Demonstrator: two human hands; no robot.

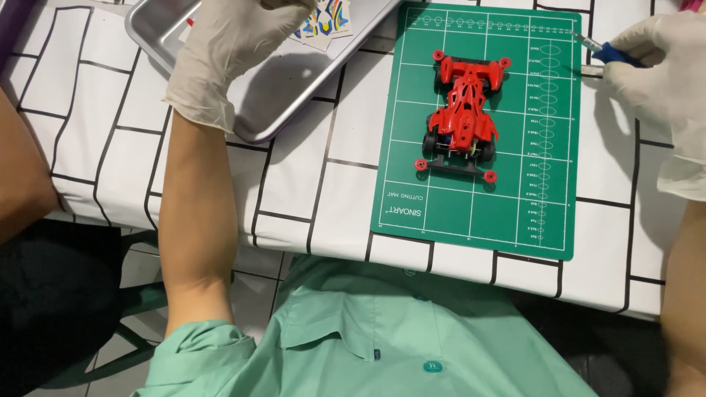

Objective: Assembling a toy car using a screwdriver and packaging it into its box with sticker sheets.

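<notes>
White tablecloth with black lines below: right hand (pixel 654 62) pinches a blue-handled tool (pixel 607 50) at the green mat (pixel 478 206) edge; left hand (pixel 235 44) reaches into the metal tray (pixel 294 88), grip hidden. Red toy car (pixel 462 117) sits mid-mat; I'd steady it first.

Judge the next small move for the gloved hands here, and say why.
Probably the left hand lifts a piece off the colourful sticker sheet in the metal tray: it is already over that sheet, while the right hand holds a blue-handled tool at the green mat edge, clear of the red toy car.
</notes>
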